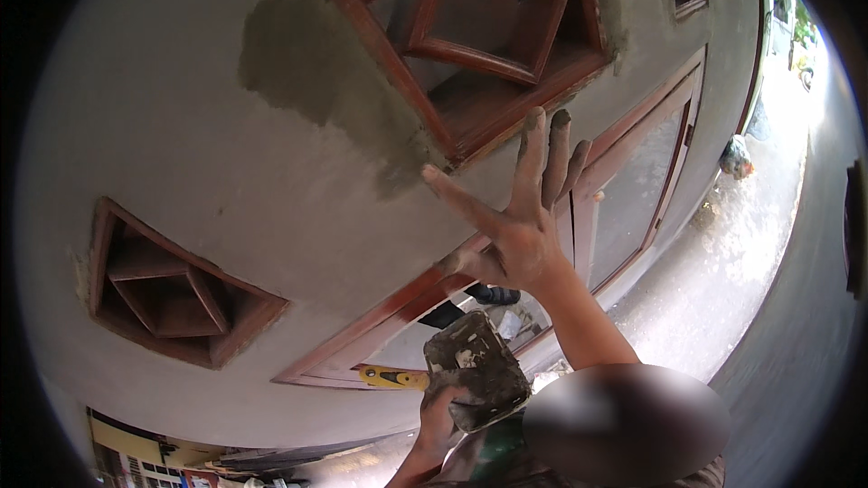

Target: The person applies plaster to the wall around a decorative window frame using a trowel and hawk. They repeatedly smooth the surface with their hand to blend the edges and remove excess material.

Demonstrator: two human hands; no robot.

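Observation:
My right hand (pixel 524 235) is raised with its fingers spread, grey smears on the fingertips and nothing in its grasp. It is in front of the wall, just below a red-brown wooden window frame (pixel 533 117); whether it touches the wall I cannot tell. Lower down, my left hand (pixel 438 411) grips a dirty, dark rectangular tub (pixel 479 366) crusted with grey residue. A yellow handle (pixel 389 378) with black marks sticks out to the left beside that hand; its other end is hidden. Left of the window frame, a darker, damp-looking patch (pixel 289 59) marks the grey plaster wall (pixel 226 163).
A smaller wooden vent frame (pixel 190 285) is set in the wall at left. Behind my arms runs a red-brown door frame (pixel 371 321) with pale panels. At right lies a sunlit walkway (pixel 696 253) with a plastic bag (pixel 737 158) by the wall.

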